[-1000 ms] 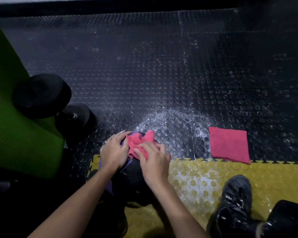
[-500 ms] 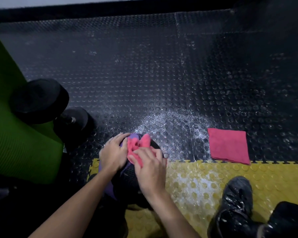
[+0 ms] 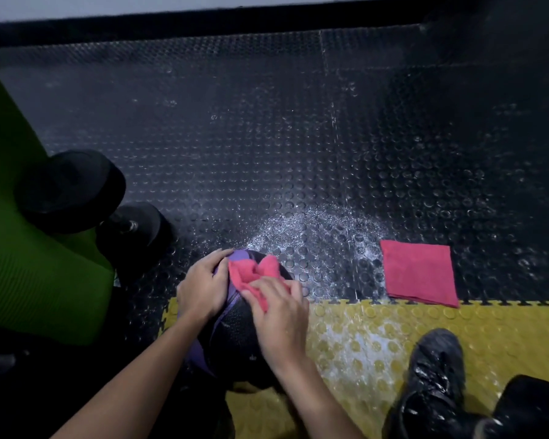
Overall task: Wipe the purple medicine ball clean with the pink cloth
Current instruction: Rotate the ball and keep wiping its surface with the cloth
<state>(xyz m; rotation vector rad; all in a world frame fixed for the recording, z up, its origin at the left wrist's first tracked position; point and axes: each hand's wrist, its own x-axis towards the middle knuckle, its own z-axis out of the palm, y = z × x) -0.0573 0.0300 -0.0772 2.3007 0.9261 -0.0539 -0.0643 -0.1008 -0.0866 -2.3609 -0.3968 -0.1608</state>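
1. The ball [image 3: 235, 340] is round, with a finely pebbled black skin and smooth purple bands. It sits low in the middle, where the black floor [image 3: 266, 137] meets the yellow tile [image 3: 393, 337].
2. A sphere has no long axis. Its purple bands run from the far top down toward the near left.
3. The cloth [image 3: 251, 272] is pink, soft and fuzzy, and bunched into folds on the ball's far upper side.
4. The right hand [image 3: 279, 315] has its fingers bent over the cloth's near edge with the thumb against it, holding the cloth down on the ball.
5. The left hand [image 3: 203, 286] lies spread on the ball's left side, fingers following the curve and gripping nothing.
6. A second cloth [image 3: 420, 274], also pink, lies folded flat in a square on the floor to the right, well apart from the ball.
7. Both the floor and the tile are rubbery and studded with round bumps. White specks are scattered just beyond the ball.
8. Counted: one ball, two cloths, two hands, one ribbed green mat [image 3: 29, 274], one black dumbbell [image 3: 73, 191] with two round heads, and one glossy black shoe [image 3: 434, 372].
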